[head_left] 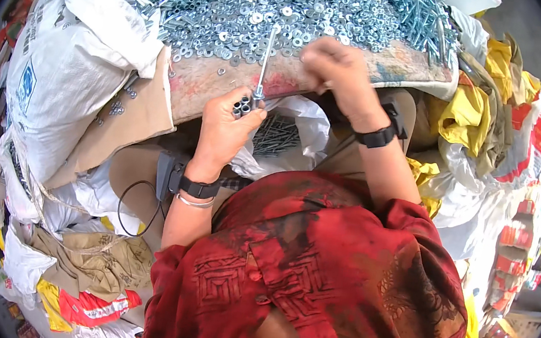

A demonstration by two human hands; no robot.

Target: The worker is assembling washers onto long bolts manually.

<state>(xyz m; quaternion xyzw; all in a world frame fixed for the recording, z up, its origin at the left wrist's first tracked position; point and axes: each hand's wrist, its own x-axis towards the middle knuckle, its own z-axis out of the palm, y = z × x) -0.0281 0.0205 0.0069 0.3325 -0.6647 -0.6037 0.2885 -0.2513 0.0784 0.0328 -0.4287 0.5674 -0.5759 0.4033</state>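
Note:
My left hand [225, 127] is closed around several short metal tubes [242, 106] and a long thin bolt [267, 62]. The bolt points up and away from me, toward the heap, with a nut and washer around its lower part by my thumb. To the right of it, my right hand [342, 77] is raised over the near edge of the work surface. Its fingers are curled in and a little blurred; whether anything is between them is hidden. Beyond both hands lies a wide heap of loose washers and nuts [287, 21].
Long bolts [427, 20] lie at the heap's right side. A white woven sack [60, 78] and a cardboard sheet [127, 112] stand at left. Below my hands an open white bag [311, 130] holds dark nails or screws [276, 137]. Yellow bags [467, 114] crowd the right.

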